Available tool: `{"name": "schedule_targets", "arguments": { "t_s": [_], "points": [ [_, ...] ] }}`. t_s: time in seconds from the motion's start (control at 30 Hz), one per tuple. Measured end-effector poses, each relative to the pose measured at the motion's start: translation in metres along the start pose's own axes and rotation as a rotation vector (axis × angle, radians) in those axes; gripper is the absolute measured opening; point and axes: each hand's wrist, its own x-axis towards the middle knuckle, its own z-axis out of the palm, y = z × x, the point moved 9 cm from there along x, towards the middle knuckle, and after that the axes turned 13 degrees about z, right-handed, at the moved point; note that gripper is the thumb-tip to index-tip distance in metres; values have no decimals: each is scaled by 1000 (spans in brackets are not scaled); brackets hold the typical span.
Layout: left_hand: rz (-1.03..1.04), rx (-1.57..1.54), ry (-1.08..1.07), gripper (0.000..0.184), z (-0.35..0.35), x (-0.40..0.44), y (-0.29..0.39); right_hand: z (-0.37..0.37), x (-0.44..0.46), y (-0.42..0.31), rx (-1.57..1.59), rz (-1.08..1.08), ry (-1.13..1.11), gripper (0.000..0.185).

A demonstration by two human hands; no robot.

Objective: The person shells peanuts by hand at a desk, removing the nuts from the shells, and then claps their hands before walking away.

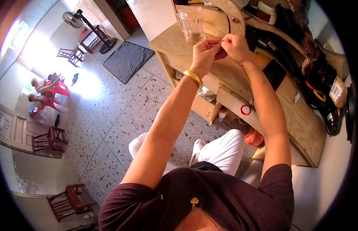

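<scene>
Above the wooden dresser top [169,40], my left hand [206,54] and my right hand [236,48] meet fingertip to fingertip. Both are closed in a pinch, and whatever is between the fingers is too small to make out. A gold bangle [193,78] circles my left wrist. Just behind my left hand stands a clear glass mug [192,25] with something brownish at its bottom. A red ring-shaped object [245,109] is on the front of a partly open drawer [234,104] below my hands.
A white jar [266,12], dark items and a black-screened device [274,75] lie on the dresser's right side. An orange bag [254,137] is beneath. Across the floor are a fan [73,19], a striped mat [128,61], wooden chairs [52,140] and two people on red chairs [60,87].
</scene>
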Motion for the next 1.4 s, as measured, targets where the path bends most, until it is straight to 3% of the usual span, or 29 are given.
{"name": "schedule_targets", "arguments": {
  "t_s": [0.07,0.17,0.57,0.87,0.97,1.4],
  "points": [
    [-23,-75,-35,21,2,0,2,3,8,15,230,43,-104,18],
    [-33,-183,-11,23,0,2,2,7,-2,12,537,338,-324,18],
    [13,-210,6,25,-3,2,2,7,-2,5,353,306,-319,13],
    [12,-80,56,19,-3,1,2,10,8,9,228,141,-188,12],
    [13,-53,33,16,0,1,3,9,1,6,346,156,-202,13],
    [-89,-102,-70,17,4,-2,1,2,-4,-2,196,67,-78,15]
  ]
}}
